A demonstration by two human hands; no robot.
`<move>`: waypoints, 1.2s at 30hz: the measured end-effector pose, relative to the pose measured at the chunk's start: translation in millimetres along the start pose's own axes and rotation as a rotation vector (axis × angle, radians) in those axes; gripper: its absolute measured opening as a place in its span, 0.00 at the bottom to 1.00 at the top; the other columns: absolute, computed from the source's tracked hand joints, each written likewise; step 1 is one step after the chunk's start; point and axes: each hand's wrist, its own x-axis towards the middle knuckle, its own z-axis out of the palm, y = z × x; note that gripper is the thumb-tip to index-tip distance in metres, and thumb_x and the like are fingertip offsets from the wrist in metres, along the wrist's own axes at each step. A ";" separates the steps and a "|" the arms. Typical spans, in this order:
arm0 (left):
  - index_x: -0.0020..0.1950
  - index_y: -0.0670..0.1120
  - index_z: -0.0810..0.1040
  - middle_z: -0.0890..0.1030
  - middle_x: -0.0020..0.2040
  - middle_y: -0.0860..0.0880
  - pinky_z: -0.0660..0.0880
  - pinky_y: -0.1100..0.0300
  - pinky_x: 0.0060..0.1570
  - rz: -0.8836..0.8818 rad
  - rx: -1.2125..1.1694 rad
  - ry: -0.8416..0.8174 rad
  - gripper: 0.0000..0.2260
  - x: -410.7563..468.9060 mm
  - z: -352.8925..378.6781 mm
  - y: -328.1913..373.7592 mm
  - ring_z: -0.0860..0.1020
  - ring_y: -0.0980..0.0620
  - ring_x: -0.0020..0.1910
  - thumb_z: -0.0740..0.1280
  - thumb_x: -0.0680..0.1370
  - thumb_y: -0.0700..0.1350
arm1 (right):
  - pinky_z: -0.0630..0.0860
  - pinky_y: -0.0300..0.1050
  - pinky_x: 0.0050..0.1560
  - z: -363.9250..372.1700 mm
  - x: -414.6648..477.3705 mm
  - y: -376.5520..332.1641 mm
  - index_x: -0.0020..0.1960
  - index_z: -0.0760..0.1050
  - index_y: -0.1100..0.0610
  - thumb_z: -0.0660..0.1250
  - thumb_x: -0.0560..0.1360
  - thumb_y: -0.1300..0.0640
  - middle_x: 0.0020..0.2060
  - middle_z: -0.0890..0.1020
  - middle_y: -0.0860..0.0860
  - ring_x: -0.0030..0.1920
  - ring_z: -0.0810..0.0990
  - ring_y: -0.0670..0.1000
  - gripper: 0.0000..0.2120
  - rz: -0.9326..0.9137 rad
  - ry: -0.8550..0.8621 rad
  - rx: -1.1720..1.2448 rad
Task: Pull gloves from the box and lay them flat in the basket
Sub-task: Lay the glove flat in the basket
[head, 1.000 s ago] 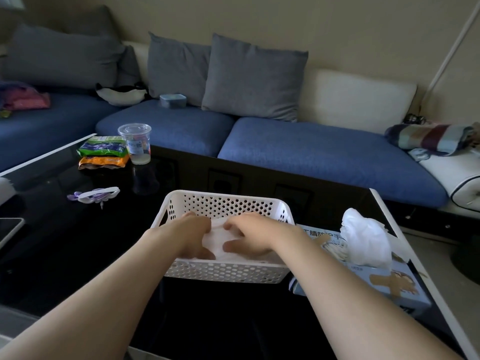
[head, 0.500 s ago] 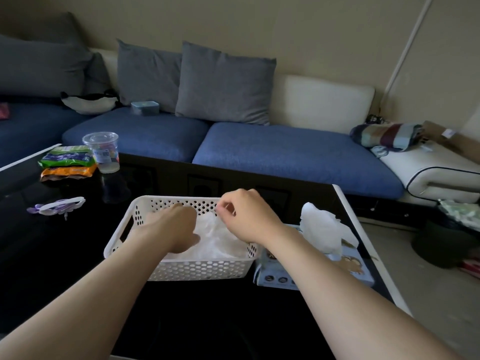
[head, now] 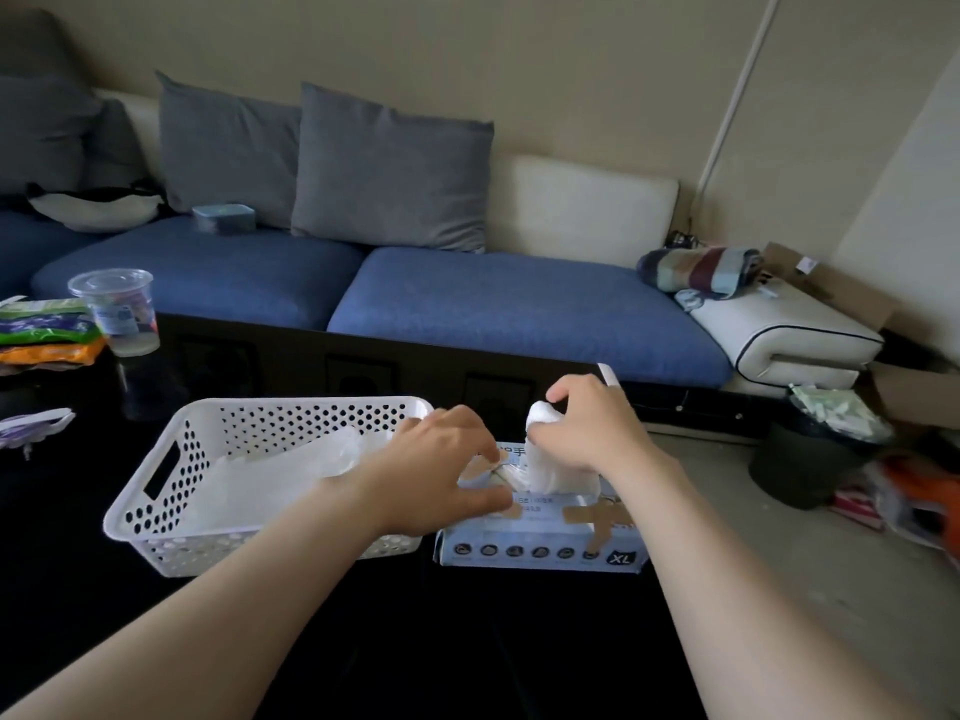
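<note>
Right hand (head: 587, 433): closed around the glove (head: 545, 459) sticking up from the box (head: 540, 543).
Left hand (head: 441, 470): fingers spread, pressing the box top.
Basket (head: 156, 511): beside the box, gloves inside.
Tip: pull straight up, slowly.

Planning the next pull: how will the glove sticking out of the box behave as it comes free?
Probably floppy: the glove bunches and creases in the right hand's grip. Likely very light, being thin and translucent like the gloves in the basket. The box may lift or slide with it, perhaps why the left hand rests on top.
</note>
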 end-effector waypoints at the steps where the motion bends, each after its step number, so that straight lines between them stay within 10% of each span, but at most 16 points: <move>1: 0.74 0.57 0.74 0.64 0.77 0.55 0.60 0.49 0.76 -0.003 0.032 -0.037 0.28 1.3 3.5 1.4 0.64 0.52 0.75 0.66 0.78 0.69 | 0.80 0.59 0.64 4.7 2.3 4.0 0.62 0.80 0.57 0.72 0.75 0.55 0.54 0.83 0.56 0.60 0.82 0.59 0.16 -0.021 -0.040 -0.018; 5: 0.82 0.57 0.62 0.56 0.83 0.50 0.50 0.40 0.80 -0.047 0.139 -0.178 0.40 10.3 17.4 -2.1 0.52 0.47 0.82 0.70 0.74 0.70 | 0.77 0.44 0.49 12.6 11.4 19.2 0.62 0.83 0.44 0.75 0.75 0.55 0.60 0.81 0.50 0.55 0.80 0.51 0.16 -0.123 -0.204 -0.008; 10: 0.84 0.59 0.57 0.63 0.80 0.54 0.51 0.34 0.79 -0.069 0.122 -0.256 0.45 14.1 19.5 -8.6 0.56 0.50 0.81 0.73 0.72 0.70 | 0.69 0.34 0.45 7.3 9.6 27.8 0.50 0.87 0.46 0.76 0.79 0.55 0.41 0.83 0.40 0.41 0.79 0.36 0.04 -0.300 -0.143 0.081; 15: 0.81 0.60 0.64 0.67 0.76 0.56 0.55 0.39 0.77 -0.089 0.079 -0.252 0.41 14.0 13.8 -4.5 0.61 0.51 0.78 0.75 0.72 0.68 | 0.57 0.17 0.57 3.9 8.0 30.1 0.48 0.88 0.45 0.78 0.78 0.51 0.52 0.83 0.40 0.54 0.79 0.39 0.02 -0.414 -0.018 0.114; 26: 0.72 0.60 0.74 0.74 0.66 0.60 0.63 0.44 0.73 -0.122 0.004 -0.181 0.36 11.4 12.1 -7.3 0.69 0.56 0.70 0.74 0.67 0.73 | 0.77 0.34 0.49 4.4 11.0 14.9 0.52 0.84 0.52 0.71 0.83 0.58 0.46 0.86 0.43 0.48 0.84 0.45 0.04 -0.508 0.240 0.575; 31: 0.51 0.44 0.82 0.82 0.44 0.52 0.74 0.51 0.50 -0.125 -0.641 0.146 0.16 9.3 -8.1 -9.1 0.77 0.54 0.41 0.66 0.68 0.50 | 0.77 0.37 0.47 1.5 11.2 -0.1 0.51 0.83 0.53 0.71 0.83 0.57 0.44 0.86 0.44 0.46 0.83 0.46 0.03 -0.476 0.343 0.723; 36: 0.59 0.45 0.84 0.87 0.54 0.43 0.78 0.43 0.61 -0.163 -1.042 0.266 0.19 6.4 -18.8 -12.9 0.84 0.42 0.56 0.61 0.76 0.52 | 0.79 0.37 0.46 8.2 6.4 -11.2 0.48 0.84 0.53 0.74 0.80 0.58 0.42 0.86 0.43 0.45 0.84 0.45 0.03 -0.445 0.375 0.695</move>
